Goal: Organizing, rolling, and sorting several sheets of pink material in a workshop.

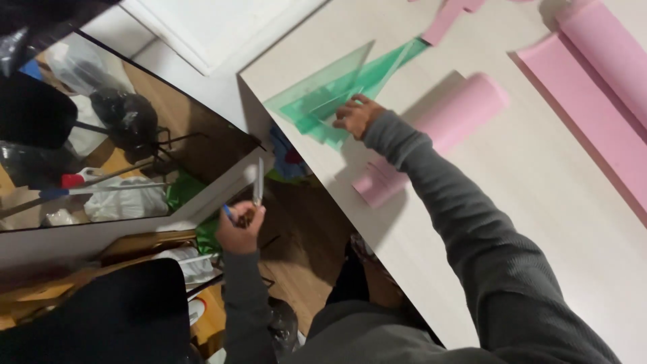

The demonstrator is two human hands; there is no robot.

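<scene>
Right hand: the right hand [355, 116] lies fingers-down on the green plastic triangles [337, 91], pressing them flat to the bench [539, 202]; it presses rather than closes around anything.
Left hand: the left hand [240, 228] is clenched around a utility knife [257, 185], blade pointing up, held off the bench edge over the floor clutter below.
Green triangles: translucent green set squares, at least two overlapping, lying flat near the bench's corner, one tip reaching toward a pink strip [441, 20] at the top edge.
How the triangles will likely handle: thin, stiff and light, with a smooth face that probably slides easily on the pale bench top; firm downward pressure near the middle, as the fingers now give, looks the safest way to pin them. To lift one, an edge or a corner seems the place to pinch.
Knife: slim and rigid, gripped low on the handle; the exposed blade is the part to keep clear of.
Pink roll: a pink foam-like roll [438, 128] lies just beside the right wrist, its loose end spread toward the bench edge; it looks soft, light and easy to dent.
Pink sheet: a wider pink sheet [600, 87] lies well apart at the right.
Off the bench: a black chair back [108, 317] and bags on the floor.
</scene>
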